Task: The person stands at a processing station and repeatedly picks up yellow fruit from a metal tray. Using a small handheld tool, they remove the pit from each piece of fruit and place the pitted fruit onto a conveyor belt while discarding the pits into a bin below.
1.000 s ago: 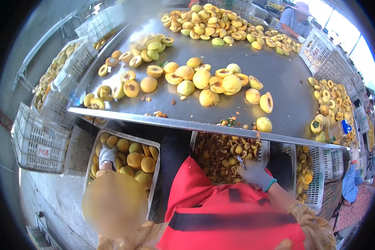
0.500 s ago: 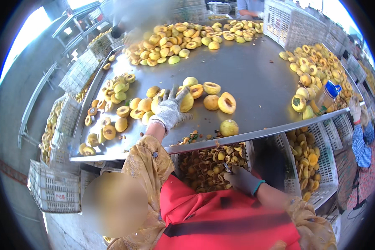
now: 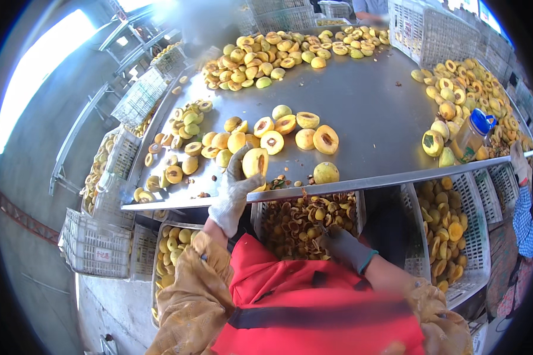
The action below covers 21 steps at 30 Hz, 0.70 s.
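My left hand (image 3: 231, 195), in a pale glove with grey fingertips, is closed around a yellow peach half (image 3: 255, 164) at the near edge of the metal table (image 3: 361, 109). The peach half's cut face shows a brown hollow. Behind it lie a peach half with a dark centre (image 3: 272, 142) and several more. My right hand (image 3: 348, 248), in a dark grey glove with a teal cuff, is closed below the table edge, over a crate of peach scraps (image 3: 305, 207). A small metal tool showed at its fingers earlier; now it is hard to make out.
Piles of peaches (image 3: 260, 59) lie at the table's back and right. A blue-lidded jar (image 3: 471, 136) stands at the right edge. Peach-filled crates (image 3: 477, 236) stand below on both sides. Another person's gloved hand (image 3: 520, 163) is at far right.
My left hand has come back toward me from the peaches, now with a peach half in it. My right hand stays over the scrap crate. The view has shifted slightly.
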Tool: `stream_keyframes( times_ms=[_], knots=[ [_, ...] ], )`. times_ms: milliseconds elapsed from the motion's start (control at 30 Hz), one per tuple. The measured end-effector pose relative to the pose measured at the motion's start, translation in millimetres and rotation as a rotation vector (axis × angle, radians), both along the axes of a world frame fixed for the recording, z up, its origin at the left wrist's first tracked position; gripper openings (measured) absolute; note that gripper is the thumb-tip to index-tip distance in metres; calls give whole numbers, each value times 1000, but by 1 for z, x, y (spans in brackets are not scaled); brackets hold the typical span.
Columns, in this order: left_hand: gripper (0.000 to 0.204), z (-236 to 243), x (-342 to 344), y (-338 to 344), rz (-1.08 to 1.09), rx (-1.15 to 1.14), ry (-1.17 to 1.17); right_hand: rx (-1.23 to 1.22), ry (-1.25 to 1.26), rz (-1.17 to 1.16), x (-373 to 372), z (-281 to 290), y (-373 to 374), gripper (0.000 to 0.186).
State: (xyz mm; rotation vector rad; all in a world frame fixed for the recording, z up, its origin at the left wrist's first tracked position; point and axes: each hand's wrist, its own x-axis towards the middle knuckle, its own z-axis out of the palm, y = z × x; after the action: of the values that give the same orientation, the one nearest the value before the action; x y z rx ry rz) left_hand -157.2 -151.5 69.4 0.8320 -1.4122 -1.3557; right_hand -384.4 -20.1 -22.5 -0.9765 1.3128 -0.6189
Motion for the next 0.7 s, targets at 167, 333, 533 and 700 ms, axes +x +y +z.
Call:
stream_keyframes(
  times_ms=[167, 333, 533, 700],
  knots=[
    [61, 9, -15, 59, -254, 346, 725, -161, -293, -113, -6, 30, 7, 17],
    [60, 4, -22, 90, -216, 404, 802, -553, -108, 69, 13, 94, 1, 5],
    [64, 10, -16, 106, -294, 427, 804, -981, 128, -25, 34, 109, -9, 11],
    [69, 8, 4, 116, -385, 497, 756, -455, -143, 56, 31, 128, 8, 7]
  ],
)
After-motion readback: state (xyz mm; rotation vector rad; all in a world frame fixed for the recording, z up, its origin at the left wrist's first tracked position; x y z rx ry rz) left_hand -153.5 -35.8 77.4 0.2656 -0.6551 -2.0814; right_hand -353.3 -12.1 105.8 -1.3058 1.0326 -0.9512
